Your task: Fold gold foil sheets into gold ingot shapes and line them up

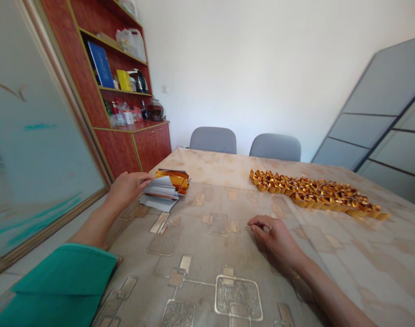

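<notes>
On the left of the table, my left hand [128,193] pinches the near-left edge of a loose stack of gold and grey-white paper sheets [165,188]. The stack lies fanned, with gold faces showing at its back and right. My right hand [269,234] is above the tablecloth right of the middle, its thumb and fingertips pressed together; nothing can be made out between them. Beyond it, on the right, several folded gold paper pieces [313,190] stand packed in long rows, apart from both hands.
A patterned cloth [200,245] covers the table. Two grey chairs [213,139] stand at its far edge. At the back left is a red-brown cabinet [117,147] with bottles and boxes on its shelves. A glass panel [40,136] stands at the left.
</notes>
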A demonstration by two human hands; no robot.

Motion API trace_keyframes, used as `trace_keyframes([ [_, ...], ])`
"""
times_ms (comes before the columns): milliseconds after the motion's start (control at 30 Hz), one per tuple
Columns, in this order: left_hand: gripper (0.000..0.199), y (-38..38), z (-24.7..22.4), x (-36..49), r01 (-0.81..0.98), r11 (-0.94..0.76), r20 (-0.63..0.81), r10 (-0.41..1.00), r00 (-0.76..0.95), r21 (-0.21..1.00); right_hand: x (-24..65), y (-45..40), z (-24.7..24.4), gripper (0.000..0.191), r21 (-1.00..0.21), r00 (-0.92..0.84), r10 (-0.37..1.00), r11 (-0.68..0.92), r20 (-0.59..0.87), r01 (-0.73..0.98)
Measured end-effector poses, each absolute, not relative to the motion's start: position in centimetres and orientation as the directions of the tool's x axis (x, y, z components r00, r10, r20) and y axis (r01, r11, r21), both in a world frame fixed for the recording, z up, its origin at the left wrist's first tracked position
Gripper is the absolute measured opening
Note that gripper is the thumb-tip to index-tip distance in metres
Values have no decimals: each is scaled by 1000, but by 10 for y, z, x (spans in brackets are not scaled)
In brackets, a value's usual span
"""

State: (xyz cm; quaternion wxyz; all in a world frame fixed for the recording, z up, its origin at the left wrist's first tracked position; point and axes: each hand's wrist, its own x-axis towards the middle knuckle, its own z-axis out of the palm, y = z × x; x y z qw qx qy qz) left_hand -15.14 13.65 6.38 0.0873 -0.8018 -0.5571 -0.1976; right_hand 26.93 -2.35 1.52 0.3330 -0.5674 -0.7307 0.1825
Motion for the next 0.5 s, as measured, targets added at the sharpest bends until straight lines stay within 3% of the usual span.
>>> trace_keyframes([
  [267,16,133,63,-150,946,-301,595,784,176,117,267,-24,17,23,-688,-93,964,243,248,684],
  [500,20,129,64,-137,924,-307,743,668,38,229,269,-20,15,22,-755,-61,965,239,256,611],
])
